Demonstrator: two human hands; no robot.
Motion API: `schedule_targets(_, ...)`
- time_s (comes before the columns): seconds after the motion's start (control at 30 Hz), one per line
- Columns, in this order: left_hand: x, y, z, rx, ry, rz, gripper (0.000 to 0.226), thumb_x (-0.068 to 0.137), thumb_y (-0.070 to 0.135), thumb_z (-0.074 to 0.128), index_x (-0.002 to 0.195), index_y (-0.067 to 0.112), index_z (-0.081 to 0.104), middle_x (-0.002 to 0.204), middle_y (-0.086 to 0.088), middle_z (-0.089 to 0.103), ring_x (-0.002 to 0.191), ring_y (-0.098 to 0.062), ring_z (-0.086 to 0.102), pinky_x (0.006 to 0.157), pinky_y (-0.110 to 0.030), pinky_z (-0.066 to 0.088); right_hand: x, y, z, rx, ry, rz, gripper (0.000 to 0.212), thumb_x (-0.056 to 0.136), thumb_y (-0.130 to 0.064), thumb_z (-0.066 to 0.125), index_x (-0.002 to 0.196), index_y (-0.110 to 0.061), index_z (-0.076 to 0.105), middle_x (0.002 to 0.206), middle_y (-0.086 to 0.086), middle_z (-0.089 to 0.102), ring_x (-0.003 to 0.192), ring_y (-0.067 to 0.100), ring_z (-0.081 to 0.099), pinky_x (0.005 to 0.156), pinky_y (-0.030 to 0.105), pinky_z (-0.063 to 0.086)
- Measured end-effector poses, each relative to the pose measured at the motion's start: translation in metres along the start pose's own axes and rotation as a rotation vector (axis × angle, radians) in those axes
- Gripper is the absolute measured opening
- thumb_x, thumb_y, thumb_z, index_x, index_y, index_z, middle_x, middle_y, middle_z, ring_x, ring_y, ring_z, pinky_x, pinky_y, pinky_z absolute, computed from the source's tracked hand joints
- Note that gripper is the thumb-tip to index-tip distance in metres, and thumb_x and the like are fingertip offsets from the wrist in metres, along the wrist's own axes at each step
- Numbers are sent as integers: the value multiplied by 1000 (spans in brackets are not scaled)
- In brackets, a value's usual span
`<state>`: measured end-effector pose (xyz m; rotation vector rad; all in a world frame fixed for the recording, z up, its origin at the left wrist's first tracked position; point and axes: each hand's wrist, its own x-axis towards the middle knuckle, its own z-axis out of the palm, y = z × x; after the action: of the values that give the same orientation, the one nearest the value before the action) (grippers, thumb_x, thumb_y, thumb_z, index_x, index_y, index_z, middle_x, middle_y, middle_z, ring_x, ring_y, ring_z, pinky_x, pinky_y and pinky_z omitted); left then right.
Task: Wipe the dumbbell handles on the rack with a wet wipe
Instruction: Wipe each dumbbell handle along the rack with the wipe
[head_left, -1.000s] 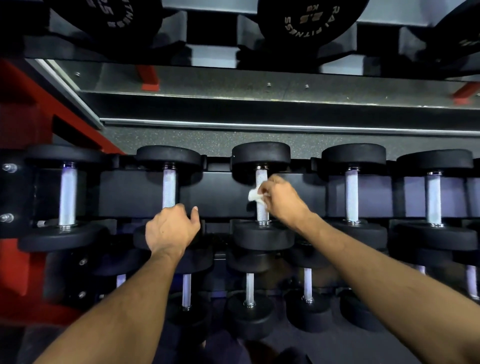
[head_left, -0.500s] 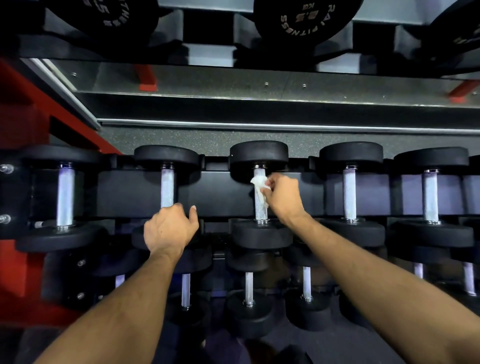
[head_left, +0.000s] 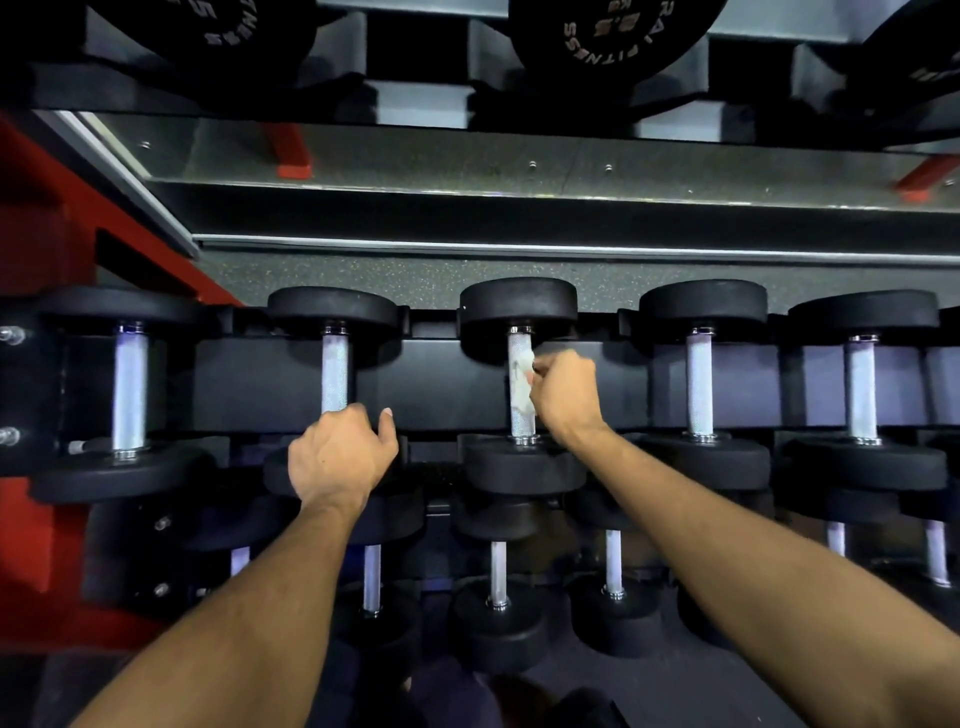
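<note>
The right hand is the busy grip; its fingers are curled and pinch a white wet wipe against the silver handle of the middle dumbbell in the top row; the wipe is pressed on the upper part of that handle, close under the far black end; the hand sits just to the right of the handle and touches it through the wipe.

The left hand is the other grip; its fingers curl over the lower end of the next handle to the left, and the thumb sticks up beside it; it holds the second dumbbell near its close black end.

All the dumbbells lie side by side on a black rack, with silver handles pointing away from the person; one more sits to the left and two more sit to the right; a lower row of smaller dumbbells shows under the arms.

A red frame stands at the left; past the rack there is speckled grey floor; at the top a mirror shows black weights with white letters.
</note>
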<state>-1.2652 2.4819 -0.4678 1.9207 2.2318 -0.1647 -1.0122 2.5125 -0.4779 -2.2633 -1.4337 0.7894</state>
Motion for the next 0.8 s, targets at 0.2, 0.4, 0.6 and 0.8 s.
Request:
schedule_targets(0.2, 0, -1, 2, 1, -5, -4, 49, 95, 56, 41, 80, 17, 66, 71, -5, 66, 70, -33, 64, 62, -34, 47, -9, 12, -5, -42, -142, 105, 20, 80, 1, 52, 64, 7, 61, 52, 15, 59, 53, 11, 42, 47, 31, 42)
schedule_targets(0.4, 0, -1, 2, 13, 2, 2, 48, 95, 57, 40, 79, 18, 65, 70, -4, 64, 66, -31, 61, 60, -33, 42, 26, -6, -6, 103, -95, 106, 24, 92, -14, 55, 76, -2, 69, 68, 10, 69, 62, 19, 62, 46, 19, 37)
schedule_targets(0.6, 0, 0, 2, 7, 0, 1, 48, 95, 56, 41, 79, 18, 66, 69, -4, 65, 68, -32, 64, 60, -33, 44, 4, 26, 2, 34, -416, 198, 18, 75, -4, 58, 67, -12, 72, 56, -5, 67, 60, 10, 64, 57, 14, 49)
schedule_targets(0.8, 0, -1, 1, 18, -6, -2, 48, 95, 56, 40, 78, 18, 65, 70, -4, 65, 67, -32, 63, 60, -33, 44, 33, -6, -7, 678, -359, 258, 24, 93, 4, 46, 93, 17, 67, 87, 27, 69, 67, 27, 62, 59, 31, 47)
